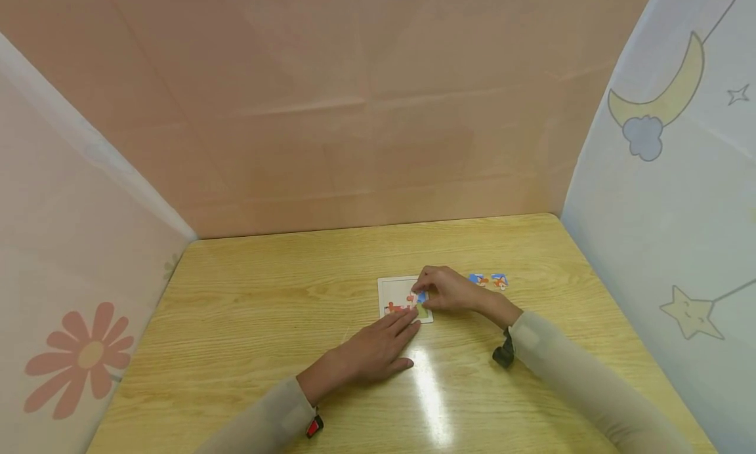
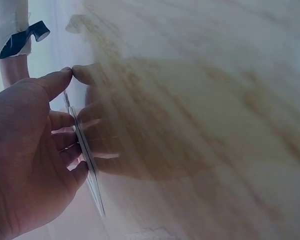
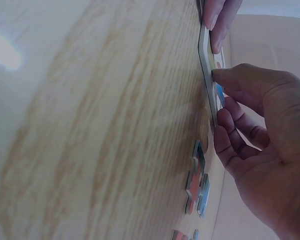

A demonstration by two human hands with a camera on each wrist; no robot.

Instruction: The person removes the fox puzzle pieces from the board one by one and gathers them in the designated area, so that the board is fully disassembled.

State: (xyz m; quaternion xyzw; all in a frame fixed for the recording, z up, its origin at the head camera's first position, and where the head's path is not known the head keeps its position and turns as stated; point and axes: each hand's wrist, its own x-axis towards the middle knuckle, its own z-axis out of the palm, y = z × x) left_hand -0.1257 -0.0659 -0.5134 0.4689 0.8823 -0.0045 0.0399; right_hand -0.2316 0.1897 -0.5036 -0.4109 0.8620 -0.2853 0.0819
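Observation:
A square jigsaw puzzle tray [image 1: 382, 303] with a white border lies on the table, partly filled with red, blue and green pieces. My left hand [image 1: 378, 349] rests its extended fingers on the tray's near edge; the left wrist view shows the thumb [image 2: 57, 84] down at the tabletop. At the tray's right side, my right hand [image 1: 451, 291] pinches a puzzle piece with blue on it [image 3: 220, 95] between thumb and fingers. That piece is mostly hidden by the fingers. Two loose puzzle pieces, one blue and orange [image 1: 477, 280] and one with a fox face [image 1: 499, 281], lie right of the tray.
The wood-grain table [image 1: 266, 290] has a bright reflection near its front. A plain peach-coloured sheet [image 1: 366, 113] stands behind it. Printed sheets flank it, with a flower [image 1: 88, 355] on the left and a moon [image 1: 679, 86] on the right.

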